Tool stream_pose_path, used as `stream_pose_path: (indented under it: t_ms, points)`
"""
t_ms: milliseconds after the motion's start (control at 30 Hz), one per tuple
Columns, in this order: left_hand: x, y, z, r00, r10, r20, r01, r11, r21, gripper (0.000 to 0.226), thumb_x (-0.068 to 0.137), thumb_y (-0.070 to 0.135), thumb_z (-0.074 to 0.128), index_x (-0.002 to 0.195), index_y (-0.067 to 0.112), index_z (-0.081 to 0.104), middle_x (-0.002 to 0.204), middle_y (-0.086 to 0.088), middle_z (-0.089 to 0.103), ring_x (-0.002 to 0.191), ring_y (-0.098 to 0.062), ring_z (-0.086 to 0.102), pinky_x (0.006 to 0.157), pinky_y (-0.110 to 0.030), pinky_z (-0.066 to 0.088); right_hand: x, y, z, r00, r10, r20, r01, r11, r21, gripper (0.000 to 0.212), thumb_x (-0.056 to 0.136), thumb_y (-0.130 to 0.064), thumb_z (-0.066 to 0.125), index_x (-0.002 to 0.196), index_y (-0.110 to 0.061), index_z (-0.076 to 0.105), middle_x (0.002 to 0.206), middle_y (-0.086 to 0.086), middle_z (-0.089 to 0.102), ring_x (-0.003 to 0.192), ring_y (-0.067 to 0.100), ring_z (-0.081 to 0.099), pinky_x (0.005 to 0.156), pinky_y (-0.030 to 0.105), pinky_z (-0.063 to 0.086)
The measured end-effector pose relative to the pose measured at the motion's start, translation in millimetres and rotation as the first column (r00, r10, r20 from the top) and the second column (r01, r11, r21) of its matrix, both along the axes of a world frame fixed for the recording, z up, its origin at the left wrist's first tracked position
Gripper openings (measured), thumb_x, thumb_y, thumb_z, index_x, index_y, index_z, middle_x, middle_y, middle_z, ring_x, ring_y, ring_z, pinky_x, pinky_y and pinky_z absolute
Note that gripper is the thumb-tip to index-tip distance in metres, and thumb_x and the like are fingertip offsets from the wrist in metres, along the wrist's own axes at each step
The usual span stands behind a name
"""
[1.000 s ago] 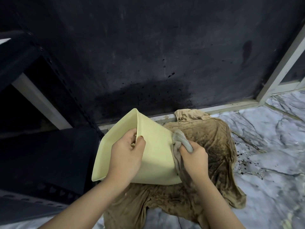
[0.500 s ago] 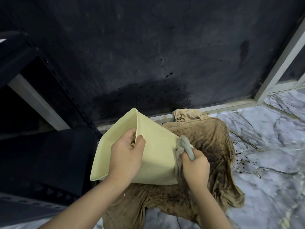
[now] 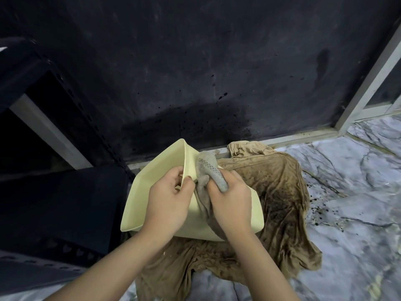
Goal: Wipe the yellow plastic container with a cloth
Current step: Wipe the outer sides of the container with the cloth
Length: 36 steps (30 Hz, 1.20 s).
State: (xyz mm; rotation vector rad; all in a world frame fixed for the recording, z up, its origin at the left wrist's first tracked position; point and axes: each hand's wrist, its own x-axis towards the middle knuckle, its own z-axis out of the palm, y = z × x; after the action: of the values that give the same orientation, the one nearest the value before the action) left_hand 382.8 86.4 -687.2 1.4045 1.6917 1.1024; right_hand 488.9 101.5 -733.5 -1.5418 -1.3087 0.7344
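The left hand (image 3: 167, 203) grips the rim of the tilted yellow container (image 3: 156, 177), held above a brown rag (image 3: 280, 192) on the floor; the right hand (image 3: 230, 203) presses a bunched grey cloth (image 3: 209, 170) against its side.

Left hand (image 3: 168, 199) grips the tilted yellow container's (image 3: 152, 181) rim; right hand (image 3: 230, 202) presses a grey cloth (image 3: 209, 168) against it.

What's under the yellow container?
A soiled brown cloth spread on the marble floor lies beneath the yellow container. Whether they touch is hidden.
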Motion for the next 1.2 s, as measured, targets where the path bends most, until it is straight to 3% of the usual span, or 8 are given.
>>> stream_pose_path:
  t_ms: [133, 300, 533, 767, 867, 1033, 1133, 1200]
  points:
    - [-2, -1, -1, 1.0, -0.024, 0.008, 0.024, 1.0, -0.017, 0.023, 0.09, 0.016, 0.049, 0.089, 0.034, 0.063, 0.082, 0.002, 0.073, 0.076, -0.036, 0.064, 0.07, -0.045, 0.052, 14, 9, -14, 0.999, -0.035, -0.022, 0.033, 0.996, -0.087, 0.016, 0.086, -0.023, 0.056, 0.088, -0.014, 0.069, 0.088, 0.004, 0.064, 0.079, 0.022, 0.059, 0.071, 0.036, 0.046]
    - [-4, -1, -4, 0.999, -0.028, 0.038, 0.03, 0.999, -0.036, 0.021, 0.09, 0.014, 0.048, 0.093, 0.033, 0.058, 0.091, 0.011, 0.07, 0.06, -0.01, 0.056, 0.055, -0.015, 0.043, 35, 16, -38, 0.994, -0.108, -0.019, 0.1, 0.965, -0.243, 0.021, 0.086, -0.028, 0.055, 0.079, -0.011, 0.066, 0.083, 0.011, 0.067, 0.078, 0.03, 0.061, 0.071, 0.041, 0.049]
    - [-2, 4, 4, 0.999, -0.015, 0.036, 0.02, 0.989, -0.143, 0.041, 0.085, 0.01, 0.047, 0.12, 0.03, 0.054, 0.1, 0.009, 0.068, 0.083, -0.016, 0.067, 0.071, -0.027, 0.05, 58, 6, -68, 0.983, -0.186, 0.012, 0.179, 0.924, -0.339, 0.023, 0.087, -0.033, 0.055, 0.084, -0.013, 0.066, 0.086, 0.012, 0.066, 0.08, 0.033, 0.06, 0.065, 0.037, 0.044]
    - [-1, 8, 4, 0.998, 0.042, 0.056, -0.036, 0.995, -0.092, 0.023, 0.092, 0.025, 0.049, 0.112, 0.023, 0.061, 0.079, -0.023, 0.063, 0.063, -0.019, 0.05, 0.054, -0.024, 0.037, 54, -13, -80, 0.962, -0.267, 0.057, 0.273, 0.928, -0.254, 0.019, 0.085, -0.027, 0.055, 0.077, -0.012, 0.063, 0.083, 0.012, 0.062, 0.077, 0.033, 0.058, 0.067, 0.041, 0.045]
    - [-5, 7, 6, 0.997, 0.035, 0.061, -0.031, 0.997, -0.064, 0.02, 0.092, 0.021, 0.05, 0.107, 0.023, 0.064, 0.084, -0.031, 0.063, 0.066, -0.023, 0.053, 0.062, -0.03, 0.04, 46, -17, -68, 0.968, -0.245, 0.054, 0.251, 0.944, -0.214, 0.016, 0.086, -0.022, 0.057, 0.084, -0.012, 0.068, 0.085, 0.011, 0.062, 0.078, 0.032, 0.058, 0.067, 0.039, 0.044]
    - [-5, 3, 6, 0.997, 0.039, 0.073, -0.038, 0.999, -0.022, 0.017, 0.092, 0.02, 0.051, 0.093, 0.031, 0.064, 0.078, -0.025, 0.066, 0.06, -0.021, 0.05, 0.055, -0.028, 0.039, 15, -18, -28, 0.992, -0.111, 0.064, 0.115, 0.992, -0.051, 0.023, 0.084, -0.029, 0.053, 0.092, -0.018, 0.071, 0.078, -0.001, 0.056, 0.071, 0.02, 0.054, 0.061, 0.028, 0.033]
    - [-3, 0, 2, 0.998, 0.024, 0.051, -0.024, 1.0, 0.002, 0.016, 0.092, 0.021, 0.052, 0.096, 0.031, 0.064, 0.062, -0.002, 0.067, 0.053, -0.012, 0.052, 0.051, -0.022, 0.042, -2, -13, -4, 0.998, -0.042, 0.036, 0.04, 0.997, 0.059, 0.046, 0.075, -0.045, 0.037, 0.094, -0.021, 0.07, 0.081, -0.002, 0.059, 0.071, 0.017, 0.056, 0.064, 0.029, 0.042]
    - [-1, -2, 0, 0.999, 0.0, 0.034, 0.0, 1.0, 0.004, 0.018, 0.091, 0.022, 0.052, 0.094, 0.036, 0.062, 0.07, -0.005, 0.07, 0.058, -0.019, 0.055, 0.056, -0.03, 0.045, -3, -6, 2, 0.999, -0.035, 0.02, 0.034, 0.997, 0.066, 0.038, 0.078, -0.04, 0.043, 0.095, -0.019, 0.071, 0.087, -0.002, 0.062, 0.075, 0.017, 0.057, 0.068, 0.032, 0.046]
